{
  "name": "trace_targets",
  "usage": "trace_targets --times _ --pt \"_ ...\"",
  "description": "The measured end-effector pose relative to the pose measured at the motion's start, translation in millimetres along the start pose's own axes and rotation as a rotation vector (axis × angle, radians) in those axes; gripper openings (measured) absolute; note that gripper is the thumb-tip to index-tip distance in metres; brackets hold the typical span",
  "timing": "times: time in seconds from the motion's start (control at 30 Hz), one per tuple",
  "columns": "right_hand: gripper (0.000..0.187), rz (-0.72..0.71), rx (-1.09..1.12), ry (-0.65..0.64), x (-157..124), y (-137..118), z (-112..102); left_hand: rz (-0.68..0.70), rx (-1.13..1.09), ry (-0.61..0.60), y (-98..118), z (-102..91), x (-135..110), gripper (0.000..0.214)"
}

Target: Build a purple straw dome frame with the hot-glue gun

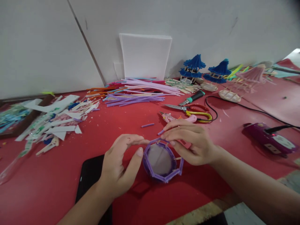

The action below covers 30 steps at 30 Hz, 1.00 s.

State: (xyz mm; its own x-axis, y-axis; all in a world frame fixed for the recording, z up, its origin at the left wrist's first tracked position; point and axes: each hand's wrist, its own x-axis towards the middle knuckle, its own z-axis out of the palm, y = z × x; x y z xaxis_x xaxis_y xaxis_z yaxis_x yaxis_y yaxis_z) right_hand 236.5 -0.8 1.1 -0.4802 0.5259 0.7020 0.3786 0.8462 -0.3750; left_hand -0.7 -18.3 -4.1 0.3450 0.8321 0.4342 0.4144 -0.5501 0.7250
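Observation:
My left hand (122, 164) pinches the left rim of a small round holder (161, 161) built from purple straw pieces, thumb low on its side and forefinger at the top edge. My right hand (189, 140) rests its fingers on the far rim, pressing a short purple straw piece (161, 132) against it. The holder sits just above the red table (58, 175), with a pale grey inside.
A black phone (90, 179) lies under my left wrist. Purple, pink and orange straws (140, 90), scissors (189, 109), a utility knife (193, 97), a purple glue gun (267, 137) with a black cord, white scraps (58, 118), and straw pavilions (192, 67) lie around.

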Motion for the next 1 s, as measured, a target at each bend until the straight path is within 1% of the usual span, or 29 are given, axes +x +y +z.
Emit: trace_targets --times 0.13,0.43,0.73,1.0 --pt "0.023 -0.005 -0.011 -0.011 -0.8 0.4 -0.4 -0.02 -0.041 0.014 0.5 1.1 -1.7 0.023" --pt "0.023 -0.004 -0.021 -0.035 -1.4 1.4 0.2 -0.021 0.038 0.007 2.3 -0.5 0.1 0.02" --pt "0.025 -0.024 -0.036 0.009 -0.5 0.0 0.1 0.015 0.048 0.018 2.3 0.4 1.4 0.02" --pt "0.022 -0.018 -0.039 -0.011 -1.3 0.9 0.5 0.008 0.059 0.002 3.5 -1.3 0.1 0.018"
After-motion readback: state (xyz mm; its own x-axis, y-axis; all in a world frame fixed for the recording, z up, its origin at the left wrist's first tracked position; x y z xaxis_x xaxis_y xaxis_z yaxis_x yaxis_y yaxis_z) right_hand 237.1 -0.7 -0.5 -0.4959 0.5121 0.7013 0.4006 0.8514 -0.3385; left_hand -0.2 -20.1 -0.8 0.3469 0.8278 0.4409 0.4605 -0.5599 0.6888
